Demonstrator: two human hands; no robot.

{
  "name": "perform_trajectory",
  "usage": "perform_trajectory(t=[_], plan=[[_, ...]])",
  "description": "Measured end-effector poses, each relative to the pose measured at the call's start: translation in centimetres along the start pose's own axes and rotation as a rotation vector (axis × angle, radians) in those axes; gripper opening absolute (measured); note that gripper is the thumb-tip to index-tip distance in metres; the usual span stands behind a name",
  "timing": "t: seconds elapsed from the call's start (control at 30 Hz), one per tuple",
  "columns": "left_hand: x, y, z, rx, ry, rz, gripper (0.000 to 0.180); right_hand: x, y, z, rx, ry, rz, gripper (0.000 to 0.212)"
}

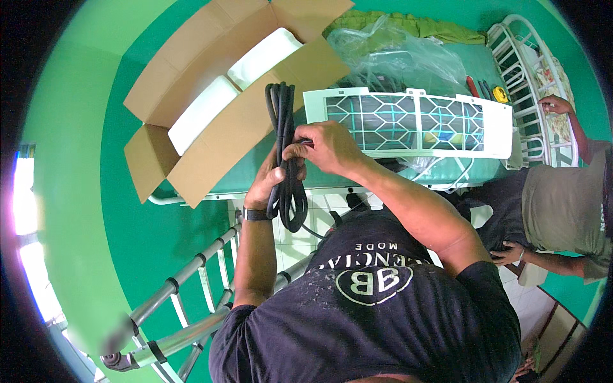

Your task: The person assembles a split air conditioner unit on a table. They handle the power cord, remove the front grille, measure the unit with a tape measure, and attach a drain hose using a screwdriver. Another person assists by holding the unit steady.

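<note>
Green walls (83, 185) curve around a bed (482, 64) with a green mattress and a white rail (520, 83) at its right end. Above the left edge of the bed sits an open cardboard box (230, 140) with two white blocks (203, 115) inside. To its right, a white panel (498, 131) with a honeycomb grille lies across the bed, and clear plastic (408, 54) is crumpled behind it. Near the rail is a yellow tape measure (500, 94).

Between box and panel, a black coil (279, 108) is held up lengthwise in both hands. The left hand (265, 185) grips its middle from below, fingers closed round it, a dark band (257, 215) on the wrist. The right hand (329, 147) comes from the other side, fingers pinching the coil.

At lower left leans a metal ladder (191, 329). At right stands another person (562, 198), one hand on the rail.
</note>
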State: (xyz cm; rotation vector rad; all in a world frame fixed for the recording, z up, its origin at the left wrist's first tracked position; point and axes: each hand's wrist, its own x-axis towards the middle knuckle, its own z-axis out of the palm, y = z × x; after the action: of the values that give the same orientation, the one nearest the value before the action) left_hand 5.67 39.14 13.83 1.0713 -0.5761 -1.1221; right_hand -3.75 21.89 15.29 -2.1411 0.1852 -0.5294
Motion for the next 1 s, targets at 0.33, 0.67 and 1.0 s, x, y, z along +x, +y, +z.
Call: perform_trajectory(t=[0.33, 0.67, 1.0], plan=[[0.6, 0.8, -3.5, -0.459, 0.208, 0.183, 0.063, -5.6, 0.7, 0.9, 0.452, -0.177, 0.213, 0.028], [-2.0, 2.4, -6.1, -0.672, 0.287, 0.203, 0.058, -11.9, 1.4, 1.4, 0.107, -0.476, 0.271, 0.085], [-3.5, 1.3, -4.6, -0.664, 0.643, 0.297, 0.027, -9.6, 1.6, 5.9, 0.819, -0.589, 0.389, 0.073]])
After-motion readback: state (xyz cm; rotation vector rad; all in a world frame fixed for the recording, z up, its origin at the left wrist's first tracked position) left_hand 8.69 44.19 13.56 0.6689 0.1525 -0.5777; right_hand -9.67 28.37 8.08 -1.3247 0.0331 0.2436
